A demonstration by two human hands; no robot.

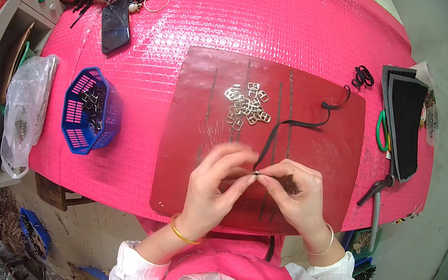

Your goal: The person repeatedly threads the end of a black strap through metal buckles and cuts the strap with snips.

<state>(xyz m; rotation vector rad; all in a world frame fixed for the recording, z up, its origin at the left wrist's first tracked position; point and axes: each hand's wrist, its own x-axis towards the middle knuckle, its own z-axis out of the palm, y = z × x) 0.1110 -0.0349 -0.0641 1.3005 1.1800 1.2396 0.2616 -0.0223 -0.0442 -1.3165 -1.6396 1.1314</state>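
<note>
The left hand (209,189) and the right hand (303,201) meet tip to tip above the mat (322,163), toward its near edge. Each hand pinches with thumb and finger, and between the tips there is a small shiny metal piece (256,172), where the black strap (303,123) arrives. The left hand is blurred, so I cannot tell exactly how its other fingers stand, nor whether the strap passes through the metal piece or only touches it. From the fingertips the strap goes over the mat toward its far right corner, with bends on the way. A black coil (365,76) lies near this corner; I cannot tell if the two are joined.

The pinch has very little surface, so the metal piece could slip out if one thumb loosens, and perhaps fall over the near edge of the worktop (146,99). If the strap is pulled while twisted, it may sit crooked against the metal. A sideways pull could also sweep the strap into the buckles (249,107), which lie loose on the mat's far half, and scatter them. The basket (111,120), near the worktop's left edge, is well apart, so knocking it seems unlikely.
</note>
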